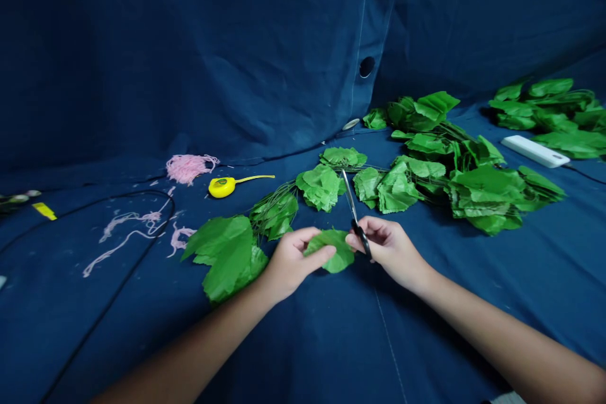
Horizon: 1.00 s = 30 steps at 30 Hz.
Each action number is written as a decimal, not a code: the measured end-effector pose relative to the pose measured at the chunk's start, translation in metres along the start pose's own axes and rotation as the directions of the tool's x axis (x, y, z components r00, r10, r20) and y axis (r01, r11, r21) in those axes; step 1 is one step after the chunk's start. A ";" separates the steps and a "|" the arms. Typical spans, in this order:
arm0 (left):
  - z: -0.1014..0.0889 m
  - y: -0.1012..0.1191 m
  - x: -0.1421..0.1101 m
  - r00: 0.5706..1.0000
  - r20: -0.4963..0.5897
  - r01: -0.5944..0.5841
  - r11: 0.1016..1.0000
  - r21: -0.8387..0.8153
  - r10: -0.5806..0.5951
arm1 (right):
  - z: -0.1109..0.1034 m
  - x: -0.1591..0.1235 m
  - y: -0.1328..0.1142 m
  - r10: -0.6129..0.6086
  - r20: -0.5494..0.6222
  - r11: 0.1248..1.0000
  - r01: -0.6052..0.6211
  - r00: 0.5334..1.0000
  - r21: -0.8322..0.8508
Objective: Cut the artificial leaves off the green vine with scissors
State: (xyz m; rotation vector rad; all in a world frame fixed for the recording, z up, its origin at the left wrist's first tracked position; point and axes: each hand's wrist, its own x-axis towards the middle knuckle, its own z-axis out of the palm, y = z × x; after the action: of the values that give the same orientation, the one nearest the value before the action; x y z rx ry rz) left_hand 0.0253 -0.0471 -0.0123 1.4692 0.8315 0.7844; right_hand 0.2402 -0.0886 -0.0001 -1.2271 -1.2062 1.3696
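Between the thumb and fingers of my left hand [296,260] is a green artificial leaf [334,252]. My right hand [388,247] grips a pair of scissors [350,197] with black handles, its metal blades pointing up and away from me. The blades look closed together. The fingertips of my right hand are close to the leaf's right edge; whether they touch it I cannot tell. Just beyond my hands lie small bunches of leaves [320,187] with thin green stems. Larger leaves [227,252] lie to the left, partly behind my left forearm.
A yellow tape measure [221,187] lies with its strip out. Pink yarn [189,168] and loose strands sit on the blue cloth [303,341]. A black cable [127,278] curves along the left. Heaped leaves [487,192] and a white power bank [534,151] are at the right.
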 end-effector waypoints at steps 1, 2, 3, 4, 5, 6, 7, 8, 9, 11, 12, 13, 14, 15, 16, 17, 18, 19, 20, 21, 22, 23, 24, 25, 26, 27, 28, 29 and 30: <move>0.000 -0.002 0.002 0.998 -0.053 0.016 0.999 -0.052 -0.019 | -0.001 0.000 -0.002 0.019 0.000 1.000 -0.019 1.000 -0.024; 0.000 -0.003 0.004 0.995 -0.100 0.022 0.996 -0.092 -0.031 | -0.003 0.001 -0.003 0.036 0.011 0.998 -0.036 0.999 -0.043; 0.000 -0.003 0.005 0.990 -0.138 0.023 0.993 -0.120 -0.039 | -0.004 0.000 -0.003 0.046 0.032 0.997 -0.044 0.998 -0.056; 0.000 -0.003 0.007 0.984 -0.172 0.019 0.989 -0.144 -0.044 | -0.005 0.000 -0.004 0.049 0.061 0.997 -0.045 0.997 -0.065; -0.001 -0.003 0.008 0.979 -0.200 0.013 0.986 -0.168 -0.047 | -0.005 0.000 -0.004 0.048 0.096 0.996 -0.041 0.994 -0.073; 0.000 -0.002 0.008 0.974 -0.221 0.009 0.982 -0.190 -0.052 | -0.006 -0.001 -0.003 0.049 0.131 0.996 -0.039 0.990 -0.081; 0.000 -0.001 0.009 0.970 -0.237 0.010 0.978 -0.207 -0.060 | -0.006 -0.002 -0.003 0.058 0.166 0.995 -0.043 0.984 -0.090; 0.000 0.001 0.009 0.967 -0.244 0.014 0.976 -0.216 -0.068 | -0.006 -0.003 -0.003 0.075 0.200 0.993 -0.055 0.977 -0.102; 0.000 0.002 0.009 0.967 -0.245 0.019 0.976 -0.217 -0.073 | -0.005 -0.004 -0.002 0.093 0.230 0.991 -0.068 0.969 -0.115; 0.001 0.003 0.008 0.969 -0.235 0.028 0.978 -0.205 -0.077 | -0.004 -0.007 -0.002 0.099 0.246 0.983 -0.056 0.964 -0.175; 0.001 0.004 0.008 0.970 -0.231 0.030 0.979 -0.200 -0.077 | -0.004 -0.008 -0.001 0.080 0.228 0.971 -0.024 0.970 -0.237; 0.001 0.003 0.007 0.970 -0.229 0.030 0.980 -0.197 -0.076 | -0.003 -0.008 -0.001 0.045 0.198 0.947 0.022 0.979 -0.320; 0.001 0.003 0.007 0.971 -0.227 0.029 0.980 -0.198 -0.074 | -0.002 -0.009 -0.001 -0.003 0.164 0.908 0.071 0.987 -0.412; 0.000 0.002 0.006 0.972 -0.225 0.025 0.979 -0.202 -0.071 | -0.002 -0.009 0.000 -0.052 0.136 0.859 0.113 0.989 -0.499; 0.000 0.000 0.006 0.973 -0.221 0.021 0.978 -0.206 -0.067 | -0.001 -0.009 0.000 -0.089 0.119 0.813 0.141 0.989 -0.566; 0.000 -0.001 0.006 0.974 -0.218 0.015 0.978 -0.207 -0.061 | -0.001 -0.010 0.000 -0.116 0.110 0.778 0.159 0.987 -0.608; -0.001 -0.002 0.006 0.975 -0.215 0.008 0.978 -0.207 -0.053 | -0.001 -0.010 -0.001 -0.134 0.104 0.757 0.170 0.985 -0.631; -0.001 -0.003 0.006 0.976 -0.212 0.000 0.979 -0.205 -0.044 | 0.000 -0.010 -0.001 -0.144 0.100 0.745 0.175 0.984 -0.644; -0.001 -0.004 0.006 0.977 -0.212 -0.009 0.980 -0.200 -0.034 | 0.000 -0.010 -0.001 -0.148 0.098 0.737 0.176 0.984 -0.653; -0.001 -0.004 0.006 0.976 -0.214 -0.018 0.981 -0.193 -0.025 | 0.000 -0.010 -0.001 -0.148 0.096 0.730 0.175 0.984 -0.660; -0.001 -0.004 0.006 0.976 -0.216 -0.024 0.982 -0.185 -0.017 | 0.000 -0.010 -0.001 -0.147 0.095 0.726 0.172 0.985 -0.666; 0.000 -0.004 0.006 0.975 -0.221 -0.030 0.984 -0.175 -0.010 | 0.000 -0.010 -0.001 -0.144 0.091 0.722 0.168 0.985 -0.671; 0.001 -0.003 0.006 0.975 -0.224 -0.030 0.986 -0.162 -0.007 | 0.000 -0.010 -0.001 -0.141 0.086 0.720 0.161 0.986 -0.675; 0.001 -0.002 0.006 0.974 -0.225 -0.024 0.989 -0.147 -0.010 | 0.000 -0.010 -0.001 -0.138 0.078 0.717 0.154 0.987 -0.679; 0.002 -0.002 0.005 0.975 -0.223 -0.014 0.991 -0.133 -0.017 | -0.001 -0.010 -0.001 -0.138 0.070 0.713 0.148 0.988 -0.685; 0.003 -0.001 0.005 0.975 -0.222 -0.002 0.993 -0.121 -0.025 | -0.001 -0.010 -0.002 -0.140 0.061 0.706 0.143 0.988 -0.693; 0.003 0.000 0.005 0.974 -0.222 0.007 0.994 -0.110 -0.031 | -0.001 -0.010 -0.002 -0.142 0.054 0.699 0.139 0.988 -0.702; 0.004 0.001 0.004 0.974 -0.224 0.013 0.995 -0.103 -0.036 | -0.001 -0.010 -0.003 -0.143 0.046 0.692 0.133 0.989 -0.710; 0.004 0.001 0.003 0.973 -0.226 0.015 0.995 -0.099 -0.037 | -0.001 -0.010 -0.003 -0.144 0.040 0.684 0.128 0.989 -0.718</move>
State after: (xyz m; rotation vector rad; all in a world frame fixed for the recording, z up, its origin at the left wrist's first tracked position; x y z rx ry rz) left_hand 0.0303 -0.0461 -0.0115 1.2952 0.9692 0.9733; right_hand 0.2426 -0.0983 0.0040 -1.6257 -1.8815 0.7547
